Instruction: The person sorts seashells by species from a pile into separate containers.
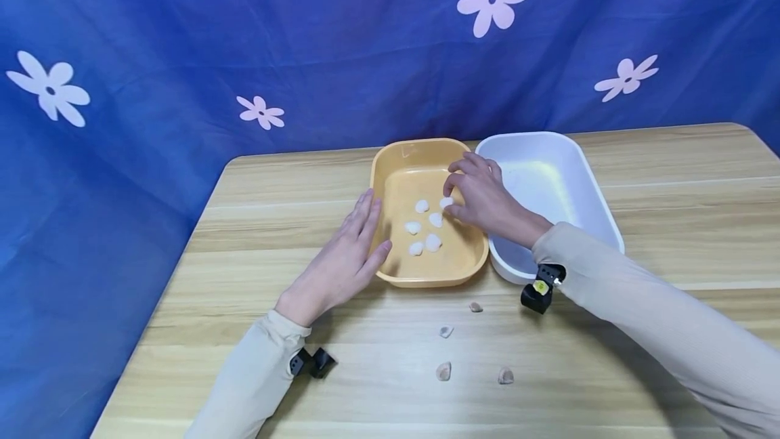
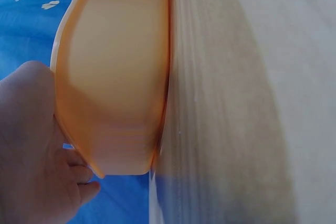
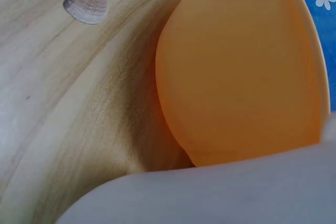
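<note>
right hand [image 1: 483, 196] is pinching a likely light, brittle shell [image 1: 446, 202] by its edge, left hand [image 1: 343, 257] resting straight-fingered against a tray [image 1: 429, 282]

A table [image 1: 256, 249] of pale wood grain, its far corners rounded, bore two trays by its far edge. The orange tray [image 1: 429, 281] sat flat; at its three o'clock, just beside it, sat the white tray [image 1: 539, 178]. From the orange tray, one shell [image 1: 476, 307] lay near at five o'clock, a second shell [image 1: 446, 332] at six, a third shell [image 1: 443, 371] farther out at six, a fourth shell [image 1: 506, 376] farther out at five.
</note>
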